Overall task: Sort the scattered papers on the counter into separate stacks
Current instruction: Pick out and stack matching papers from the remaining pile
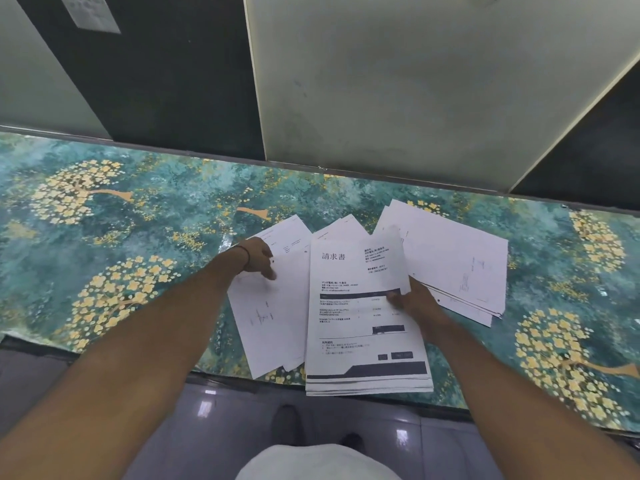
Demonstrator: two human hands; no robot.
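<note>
Right hand [412, 301] pinches the top sheet [360, 271] of the middle stack [367, 384]; left hand [258, 258] lies, seemingly loose-fingered, on the left pile [273, 327]. The stack overhangs the counter's [104, 220] near edge: a tug could spill it.

You see a big white board [433, 81] at 12 o'clock, a dark wall [166, 81] and small paper note [90, 12] at 11, shiny grey floor tiles [221, 420] at 6.

Bare forearms [156, 323], black band [246, 255] on left wrist, white garment [318, 462]
</note>
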